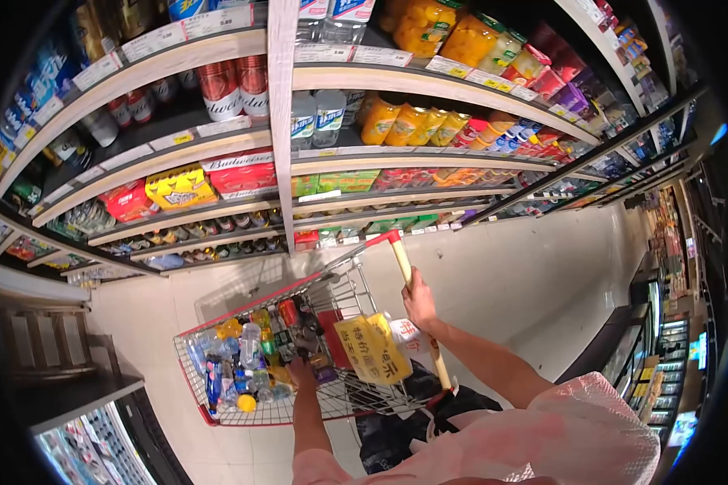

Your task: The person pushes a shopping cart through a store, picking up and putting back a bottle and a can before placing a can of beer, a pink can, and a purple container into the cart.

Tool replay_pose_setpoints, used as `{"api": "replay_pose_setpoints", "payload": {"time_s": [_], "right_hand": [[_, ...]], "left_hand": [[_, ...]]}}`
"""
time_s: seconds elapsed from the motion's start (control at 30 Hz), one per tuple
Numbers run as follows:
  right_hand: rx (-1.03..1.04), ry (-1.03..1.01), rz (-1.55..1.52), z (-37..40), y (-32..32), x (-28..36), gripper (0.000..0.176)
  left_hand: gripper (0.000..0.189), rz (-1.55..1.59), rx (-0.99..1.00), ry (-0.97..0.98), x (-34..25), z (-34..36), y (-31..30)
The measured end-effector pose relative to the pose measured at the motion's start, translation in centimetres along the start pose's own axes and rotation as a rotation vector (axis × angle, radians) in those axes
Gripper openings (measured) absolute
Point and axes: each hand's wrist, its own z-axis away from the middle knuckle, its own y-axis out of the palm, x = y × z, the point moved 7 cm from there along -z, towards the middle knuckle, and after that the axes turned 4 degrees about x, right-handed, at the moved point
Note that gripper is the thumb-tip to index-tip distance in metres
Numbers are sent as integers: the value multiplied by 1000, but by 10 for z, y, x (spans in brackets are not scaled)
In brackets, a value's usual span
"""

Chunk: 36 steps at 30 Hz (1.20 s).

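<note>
A shopping cart (259, 422) with red rims stands in front of me, turned sideways. My right hand (418, 301) is wrapped round its cream-coloured handle (402, 263). Down in the basket, my left hand (301, 372) reaches among the goods, beside a small purple pack (325, 374); its fingers are too small and partly hidden to show a grip. Around it lie a clear bottle (251, 343), a dark blue bottle (213, 384), a red can (287, 310) and a bottle with a yellow cap (246, 402). Yellow signs (372, 347) with printed characters hang by the handle.
Beyond the cart run shelves (218, 145) with Budweiser cans (221, 89), jars of orange fruit (429, 28) and clear bottles (329, 117). A glass-fronted case (97, 444) stands at the lower left. Pale floor tiles (534, 267) stretch along the aisle, with more displays (671, 347) at right.
</note>
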Motion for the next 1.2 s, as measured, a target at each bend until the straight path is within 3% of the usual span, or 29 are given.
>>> {"api": "replay_pose_setpoints", "payload": {"time_s": [0.1,0.2,0.23,0.33,0.43,0.53,0.63,0.73,0.83,0.93,0.97,1.0,1.07,1.13,1.17,1.2], "right_hand": [[0,-1,35,-2,-5,-22,53],[18,42,54,1,-18,-32,53],[5,29,71,2,-23,-34,53],[-10,8,93,1,-37,-52,52],[-23,-2,89,4,-51,-72,51],[-25,-27,53,1,-72,-93,51],[-22,-32,43,-12,-92,-114,47],[-16,-64,16,-27,-113,-141,45],[-65,-133,-2,-42,-137,-167,42],[-43,-125,-4,-58,-160,-195,42],[-62,-126,0,-63,-171,-204,41],[-68,-130,7,-69,-179,-213,41],[-52,-119,46,-84,-180,-240,37],[-43,-93,82,-107,-179,-274,36],[-59,-121,66,-106,-193,-277,37],[-91,-136,95,-121,-192,-296,34]], "left_hand": [[63,-44,-54,13,-21,-38,25],[73,-214,-113,51,-60,-55,51],[61,-337,-163,61,-74,-42,44],[55,39,98,-93,-91,-55,79],[40,175,127,-134,-99,-42,80],[45,134,69,39,-109,22,30],[60,466,97,5,-109,41,19],[74,747,33,188,-125,67,2],[73,1067,-107,38,-139,137,-46],[62,1781,-143,166,-168,130,-17],[51,1759,-337,182,-169,147,-23],[50,1839,-302,76,-176,151,-18],[47,2158,-336,163,-203,181,-31],[42,2398,-516,440,-228,195,-45],[41,2480,-410,521,-241,204,-55],[44,2493,-424,682,-253,237,-92]]}}
